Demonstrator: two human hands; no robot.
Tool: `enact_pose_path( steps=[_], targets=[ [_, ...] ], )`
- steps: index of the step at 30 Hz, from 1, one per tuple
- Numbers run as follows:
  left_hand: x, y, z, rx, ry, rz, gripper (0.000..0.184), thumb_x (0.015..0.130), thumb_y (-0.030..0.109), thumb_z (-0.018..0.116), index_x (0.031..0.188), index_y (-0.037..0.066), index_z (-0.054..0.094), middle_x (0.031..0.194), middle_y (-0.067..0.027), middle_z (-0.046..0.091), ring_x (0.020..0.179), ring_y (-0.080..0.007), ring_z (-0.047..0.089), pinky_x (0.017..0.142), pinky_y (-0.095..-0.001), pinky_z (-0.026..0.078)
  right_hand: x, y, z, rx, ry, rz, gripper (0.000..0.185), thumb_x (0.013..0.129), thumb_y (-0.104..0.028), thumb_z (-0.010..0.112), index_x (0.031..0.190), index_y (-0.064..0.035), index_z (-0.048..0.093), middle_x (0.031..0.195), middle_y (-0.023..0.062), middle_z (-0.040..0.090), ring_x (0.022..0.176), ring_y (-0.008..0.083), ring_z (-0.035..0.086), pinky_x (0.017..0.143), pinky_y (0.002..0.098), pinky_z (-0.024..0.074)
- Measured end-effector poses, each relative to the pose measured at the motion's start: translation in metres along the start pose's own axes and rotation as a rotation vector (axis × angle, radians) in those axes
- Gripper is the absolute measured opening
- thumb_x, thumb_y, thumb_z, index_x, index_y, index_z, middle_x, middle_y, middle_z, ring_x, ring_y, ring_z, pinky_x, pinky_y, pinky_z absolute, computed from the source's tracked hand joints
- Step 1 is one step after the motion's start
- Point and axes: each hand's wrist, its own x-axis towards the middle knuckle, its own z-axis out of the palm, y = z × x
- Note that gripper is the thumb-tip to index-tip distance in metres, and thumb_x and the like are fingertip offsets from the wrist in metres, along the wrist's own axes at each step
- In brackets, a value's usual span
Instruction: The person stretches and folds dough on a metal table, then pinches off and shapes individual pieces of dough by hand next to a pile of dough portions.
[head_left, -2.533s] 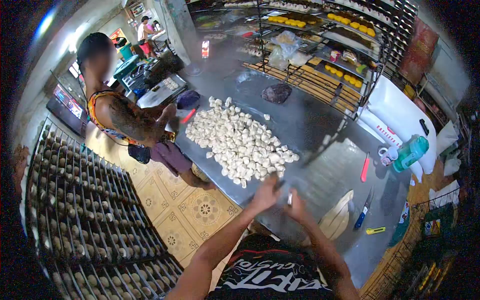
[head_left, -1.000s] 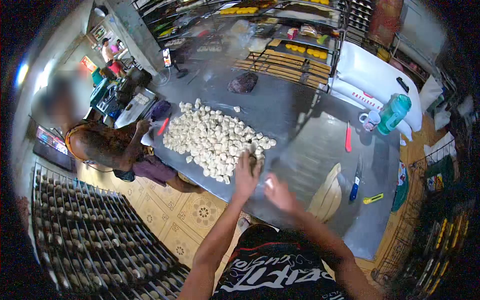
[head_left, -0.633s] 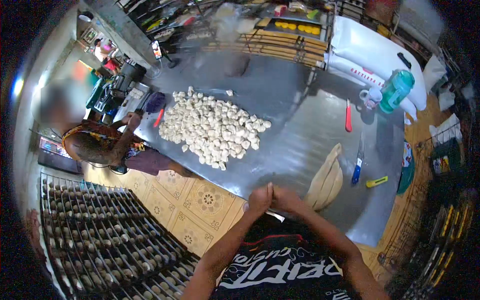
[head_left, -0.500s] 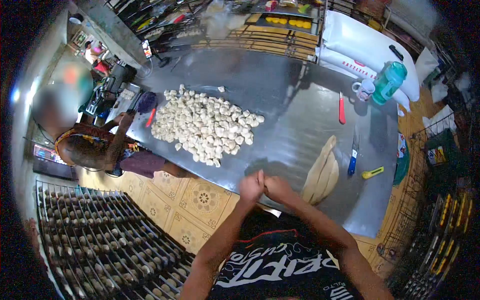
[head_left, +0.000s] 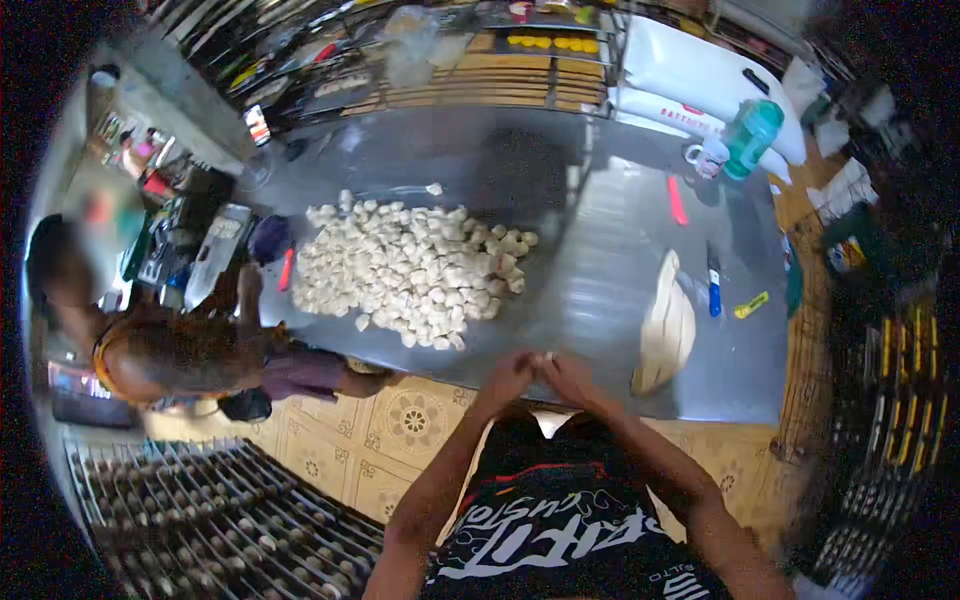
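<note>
The heap of pale dough pieces [head_left: 410, 275] lies spread on the steel table [head_left: 600, 225]; taking it as the centre of the clock, with twelve at the far side, one stray piece [head_left: 433, 189] sits just apart toward twelve. About a second ago the left hand [head_left: 513, 375] was over the heap's near corner, with the right hand [head_left: 565, 376] apart from it. Now both have drawn back between four and five o'clock, to the table's near edge, so the handling appears to have shifted from the heap to the space between the hands.

The two hands are together, or nearly so, fingers bent inward and thumbs close, forearms angling in from either side of the black shirt [head_left: 560, 510]. A small pale spot shows by the right fingers; whether it is dough cannot be told, nor how firmly either hand is closed.

Just past three o'clock lie the long dough strips [head_left: 668, 325], with the blue-handled knife [head_left: 714, 292] and yellow cutter [head_left: 751, 305] beyond. A red-handled knife [head_left: 677, 200] lies between two and three, the mug [head_left: 708, 158] and green bottle [head_left: 753, 140] near two. Between eight and nine stands a co-worker [head_left: 180, 350].
</note>
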Motion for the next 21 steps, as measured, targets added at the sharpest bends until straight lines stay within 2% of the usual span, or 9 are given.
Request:
enact_pose_path(
  steps=[3, 7, 9, 12, 14, 15, 17, 20, 21],
  targets=[
    [-0.026, -0.027, 0.055, -0.138, -0.257, 0.110, 0.028, 0.093, 0.029, 0.067, 0.107, 0.005, 0.073, 0.090, -0.0070, 0.074, 0.075, -0.0202, 0.064, 0.072, -0.0340, 0.052, -0.044, 0.055, 0.020, -0.206, -0.128, -0.048, 0.051, 0.103, -0.042, 0.049, 0.133, -0.0021, 0.058, 0.106, 0.0179, 0.071, 0.086, 0.0324, 0.066, 0.076, 0.0401, 0.0515],
    [0.005, -0.044, 0.101, -0.319, -0.249, 0.007, 0.029, 0.093, 0.032, 0.066, 0.099, 0.005, 0.074, 0.080, -0.0055, 0.072, 0.067, -0.0202, 0.062, 0.066, -0.0339, 0.051, -0.062, 0.121, 0.017, 0.047, 0.348, 0.047, 0.053, 0.103, -0.040, 0.050, 0.139, -0.0024, 0.055, 0.112, 0.0191, 0.071, 0.092, 0.0315, 0.068, 0.078, 0.0391, 0.0521],
    [0.022, -0.012, 0.109, -0.172, -0.311, -0.008, 0.031, 0.093, 0.033, 0.066, 0.102, 0.004, 0.074, 0.082, -0.0068, 0.072, 0.068, -0.0194, 0.062, 0.067, -0.0339, 0.051, -0.075, 0.107, -0.034, 0.224, 0.413, 0.215, 0.047, 0.101, -0.034, 0.054, 0.136, -0.0025, 0.058, 0.102, 0.0157, 0.072, 0.086, 0.0274, 0.067, 0.075, 0.0375, 0.0516],
    [0.053, 0.073, 0.114, 0.270, -0.453, -0.066, 0.036, 0.091, 0.034, 0.068, 0.109, 0.002, 0.071, 0.089, -0.0107, 0.073, 0.073, -0.0170, 0.062, 0.069, -0.0340, 0.051, -0.080, 0.133, -0.098, 0.143, 0.423, 0.168, 0.039, 0.099, -0.027, 0.059, 0.129, -0.0024, 0.063, 0.091, 0.0109, 0.071, 0.077, 0.0228, 0.063, 0.071, 0.0344, 0.0507],
    [0.054, 0.129, 0.139, 0.252, -0.392, 0.028, 0.039, 0.093, 0.038, 0.062, 0.092, 0.001, 0.072, 0.074, -0.0098, 0.069, 0.064, -0.0235, 0.061, 0.062, -0.0359, 0.049, -0.084, 0.138, -0.127, 0.195, 0.438, 0.178, 0.038, 0.098, -0.025, 0.060, 0.128, -0.0020, 0.064, 0.089, 0.0103, 0.070, 0.076, 0.0218, 0.062, 0.070, 0.0337, 0.0503],
    [0.064, 0.117, 0.173, 0.264, -0.392, 0.018, 0.039, 0.093, 0.038, 0.062, 0.092, 0.001, 0.072, 0.074, -0.0098, 0.069, 0.064, -0.0235, 0.061, 0.062, -0.0359, 0.049, -0.087, 0.139, -0.141, 0.232, 0.450, 0.187, 0.036, 0.098, -0.024, 0.061, 0.126, -0.0016, 0.065, 0.087, 0.0096, 0.070, 0.074, 0.0209, 0.061, 0.069, 0.0330, 0.0500],
    [0.090, 0.078, 0.237, 0.123, -0.336, 0.396, 0.034, 0.092, 0.032, 0.059, 0.086, 0.000, 0.069, 0.069, -0.0098, 0.065, 0.062, -0.0226, 0.058, 0.060, -0.0375, 0.047, -0.091, 0.150, -0.166, 0.302, 0.472, 0.205, 0.034, 0.097, -0.021, 0.062, 0.123, -0.0007, 0.066, 0.083, 0.0084, 0.069, 0.072, 0.0190, 0.059, 0.067, 0.0317, 0.0494],
    [0.097, 0.112, 0.198, -0.179, -0.545, 0.397, 0.038, 0.092, 0.039, 0.059, 0.088, 0.003, 0.072, 0.074, -0.0085, 0.070, 0.066, -0.0227, 0.060, 0.062, -0.0367, 0.047, -0.093, 0.181, -0.183, 0.311, 0.492, 0.189, 0.033, 0.097, -0.020, 0.062, 0.122, 0.0000, 0.066, 0.085, 0.0090, 0.069, 0.072, 0.0191, 0.060, 0.067, 0.0308, 0.0490],
    [0.109, 0.134, 0.187, 0.247, -0.595, 0.149, 0.038, 0.093, 0.038, 0.058, 0.096, 0.003, 0.071, 0.081, -0.0096, 0.071, 0.070, -0.0228, 0.061, 0.065, -0.0373, 0.049, -0.091, 0.190, -0.186, 0.310, 0.511, 0.183, 0.033, 0.096, -0.020, 0.062, 0.122, 0.0004, 0.066, 0.086, 0.0093, 0.069, 0.072, 0.0192, 0.060, 0.067, 0.0304, 0.0488]
  ],
)
